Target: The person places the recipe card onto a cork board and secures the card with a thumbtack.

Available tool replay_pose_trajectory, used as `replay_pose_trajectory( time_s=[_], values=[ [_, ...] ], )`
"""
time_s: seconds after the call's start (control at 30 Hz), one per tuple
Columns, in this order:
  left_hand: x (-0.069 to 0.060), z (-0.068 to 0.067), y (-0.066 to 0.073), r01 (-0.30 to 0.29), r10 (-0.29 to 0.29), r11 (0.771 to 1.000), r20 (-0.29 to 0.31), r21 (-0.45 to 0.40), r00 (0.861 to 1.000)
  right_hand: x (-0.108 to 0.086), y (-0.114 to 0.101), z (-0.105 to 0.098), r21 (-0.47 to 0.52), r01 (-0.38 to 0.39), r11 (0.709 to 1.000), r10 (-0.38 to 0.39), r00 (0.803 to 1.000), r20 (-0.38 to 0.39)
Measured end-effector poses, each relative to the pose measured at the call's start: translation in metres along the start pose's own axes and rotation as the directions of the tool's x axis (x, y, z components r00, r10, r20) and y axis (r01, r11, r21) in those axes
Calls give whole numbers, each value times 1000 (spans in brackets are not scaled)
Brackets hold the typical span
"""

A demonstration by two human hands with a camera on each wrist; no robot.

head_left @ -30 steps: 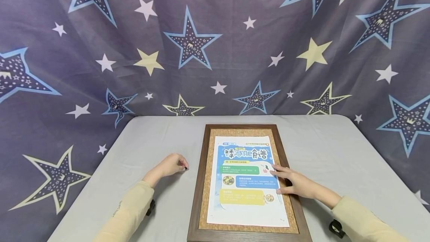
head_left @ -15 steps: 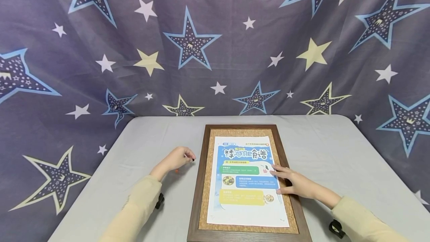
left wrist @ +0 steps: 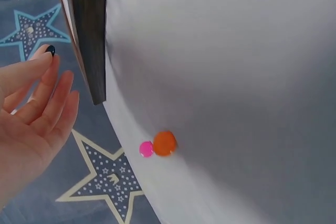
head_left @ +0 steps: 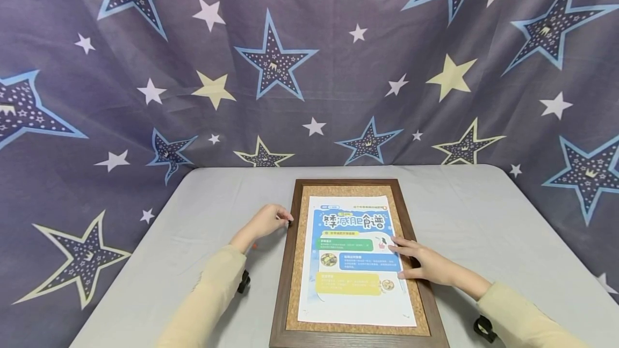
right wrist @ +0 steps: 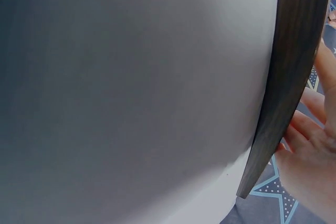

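In the head view, a dark wood-framed cork board lies on the table with a printed paper sheet on it. My left hand, at the frame's left side, pinches a small glossy black thumbtack between thumb and index finger; its point is hidden. The other left fingers are loosely bent. My right hand rests with spread fingers on the sheet's right edge and the board. In the right wrist view, that hand is partly behind the frame's edge.
An orange round piece and a smaller pink one lie side by side on the grey table cover, left of the board. A star-patterned curtain hangs behind the table.
My left hand has moved right and away from me with the black thumbtack, from the table to the frame's left edge. An orange spot came into view under its wrist. The right hand stays put.
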State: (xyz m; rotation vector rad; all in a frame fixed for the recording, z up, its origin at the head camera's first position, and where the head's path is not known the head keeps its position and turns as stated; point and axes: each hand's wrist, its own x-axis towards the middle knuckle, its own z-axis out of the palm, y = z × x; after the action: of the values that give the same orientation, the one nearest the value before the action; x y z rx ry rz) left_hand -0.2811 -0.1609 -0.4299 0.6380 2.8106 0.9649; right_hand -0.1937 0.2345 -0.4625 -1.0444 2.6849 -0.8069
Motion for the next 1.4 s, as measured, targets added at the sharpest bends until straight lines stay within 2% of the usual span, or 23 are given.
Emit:
replay_pose_trajectory(
  time_s=[0.17,0.67,0.97,1.17,1.23,1.37,1.4],
  values=[
    [11,4,4,15,-15,1000,-15,-9,1000,-1,-1,0,6,-8,1000,8,1000,3],
    [35,13,9,-59,59,998,-32,2,998,0,0,0,17,3,1000,-3,1000,10],
    [46,20,13,-7,6,1000,-31,-27,999,0,1,0,6,10,1000,-10,1000,1],
    [53,25,14,-2,2,1000,-26,-15,1000,0,1,-1,-2,12,1000,-12,1000,-5],
    [56,26,13,-1,1,1000,-27,-13,1000,0,1,-1,-3,10,1000,-10,1000,-3],
    [66,29,8,45,-45,998,-7,-44,999,0,0,-1,4,4,1000,-4,1000,7],
    [67,29,8,33,-34,998,-7,-45,999,0,0,-1,5,3,1000,-3,1000,9]
  ],
)
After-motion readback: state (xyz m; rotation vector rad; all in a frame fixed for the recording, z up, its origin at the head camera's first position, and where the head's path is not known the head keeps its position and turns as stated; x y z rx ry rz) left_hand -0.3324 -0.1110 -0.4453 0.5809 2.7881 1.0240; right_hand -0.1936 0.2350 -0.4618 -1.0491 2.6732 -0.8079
